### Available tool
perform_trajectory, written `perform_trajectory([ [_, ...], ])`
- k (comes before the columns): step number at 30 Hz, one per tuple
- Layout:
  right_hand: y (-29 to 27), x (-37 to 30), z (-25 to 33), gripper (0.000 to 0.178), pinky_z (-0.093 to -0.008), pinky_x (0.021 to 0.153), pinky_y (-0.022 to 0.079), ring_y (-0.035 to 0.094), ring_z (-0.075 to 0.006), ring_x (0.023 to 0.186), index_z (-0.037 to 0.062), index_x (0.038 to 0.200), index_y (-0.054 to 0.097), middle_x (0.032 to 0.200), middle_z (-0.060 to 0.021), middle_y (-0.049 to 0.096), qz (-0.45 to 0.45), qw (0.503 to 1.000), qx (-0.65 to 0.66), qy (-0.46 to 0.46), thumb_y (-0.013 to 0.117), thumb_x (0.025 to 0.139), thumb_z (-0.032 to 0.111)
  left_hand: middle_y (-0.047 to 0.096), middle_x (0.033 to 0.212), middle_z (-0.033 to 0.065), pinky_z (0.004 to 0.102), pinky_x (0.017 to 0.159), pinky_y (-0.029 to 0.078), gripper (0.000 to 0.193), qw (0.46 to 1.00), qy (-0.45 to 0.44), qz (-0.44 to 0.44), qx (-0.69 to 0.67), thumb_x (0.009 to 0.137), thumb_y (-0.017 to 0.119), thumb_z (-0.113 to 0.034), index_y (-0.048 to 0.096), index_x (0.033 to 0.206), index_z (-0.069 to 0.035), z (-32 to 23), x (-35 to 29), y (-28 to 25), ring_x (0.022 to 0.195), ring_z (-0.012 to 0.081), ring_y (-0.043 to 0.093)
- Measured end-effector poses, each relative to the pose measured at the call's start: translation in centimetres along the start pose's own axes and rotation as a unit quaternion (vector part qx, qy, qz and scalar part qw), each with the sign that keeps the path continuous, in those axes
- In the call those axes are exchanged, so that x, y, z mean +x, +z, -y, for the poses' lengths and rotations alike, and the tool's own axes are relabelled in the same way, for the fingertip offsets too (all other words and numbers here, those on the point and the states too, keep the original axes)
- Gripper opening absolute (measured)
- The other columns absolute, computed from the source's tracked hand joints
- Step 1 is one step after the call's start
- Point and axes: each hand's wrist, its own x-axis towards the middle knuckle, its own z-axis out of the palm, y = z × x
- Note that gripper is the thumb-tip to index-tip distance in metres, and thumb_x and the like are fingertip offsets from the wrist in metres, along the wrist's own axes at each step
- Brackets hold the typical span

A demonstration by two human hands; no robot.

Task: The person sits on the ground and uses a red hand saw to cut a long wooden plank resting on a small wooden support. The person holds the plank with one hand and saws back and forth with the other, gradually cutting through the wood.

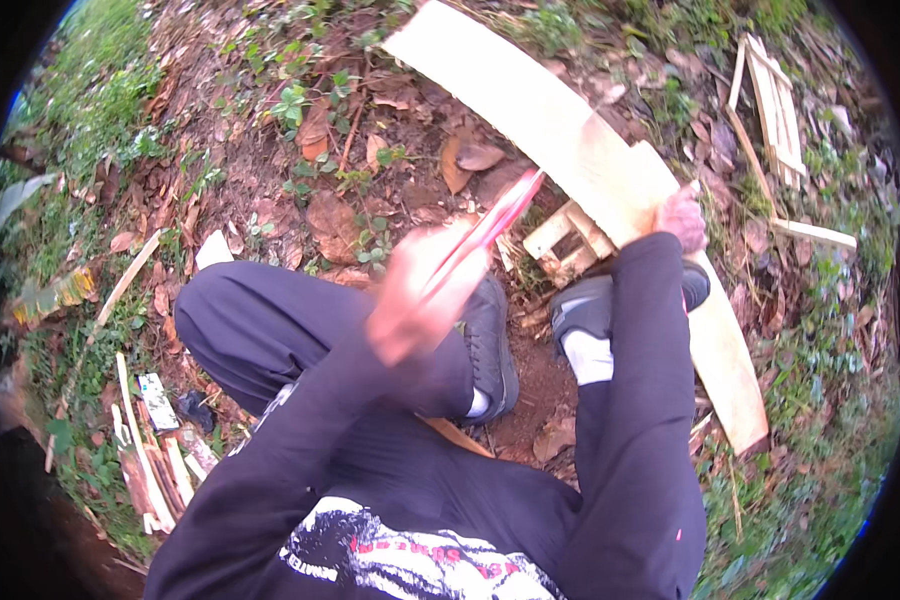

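A long, pale wooden board (530,110) runs slantwise from the far middle down to the right, passing over my right foot. My right hand (681,218) is closed on its edge, near the middle of its length. To the left of the board, my left hand (420,290) is wrapped around a long red tool (510,208). Motion smears both hand and tool, so its kind cannot be made out. The tool's far tip reaches close to the board's left edge; whether they touch is unclear. Under that edge sits a small wooden piece with a square opening (570,243).
My dark shoes (492,350) flank bare soil. At the left lie a bundle of wooden strips (155,465), a white phone-like rectangle (158,402) and a long thin stick (125,283). A slatted wooden frame (775,110) rests at the far right. Leaves and weeds cover the ground.
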Motion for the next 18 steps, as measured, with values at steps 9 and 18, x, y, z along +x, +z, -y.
perform_trajectory([
  [9, -0.2, 0.8, 1.8, 0.072, -0.049, 0.091, 0.044, 0.064, -0.0391, 0.1, -0.0028, 0.096, 0.07, 0.1, -0.023, 0.068, 0.015, 1.0, 0.014, -0.007, 0.022, 0.097, 0.051, 0.051, 0.063, 0.0012, 0.0249, 0.053, 0.036, 0.027, 0.998, -0.038, 0.011, -0.045, 0.089, 0.049, -0.018, 0.062, 0.102, 0.002, 2.4, -0.1, 1.4, 0.058, 0.0092, 0.047],
  [18, -0.3, 1.1, 0.6, 0.071, -0.0462, 0.086, 0.044, 0.067, -0.037, 0.091, -0.0012, 0.088, 0.072, 0.091, -0.0211, 0.07, -0.01, 1.0, -0.002, -0.015, 0.021, 0.099, 0.048, 0.049, 0.061, 0.0019, 0.0282, 0.051, 0.035, 0.019, 0.99, -0.11, 0.004, -0.083, 0.088, 0.047, -0.018, 0.058, 0.086, -0.001, -1.0, -1.9, 1.6, 0.055, 0.0122, 0.045],
])
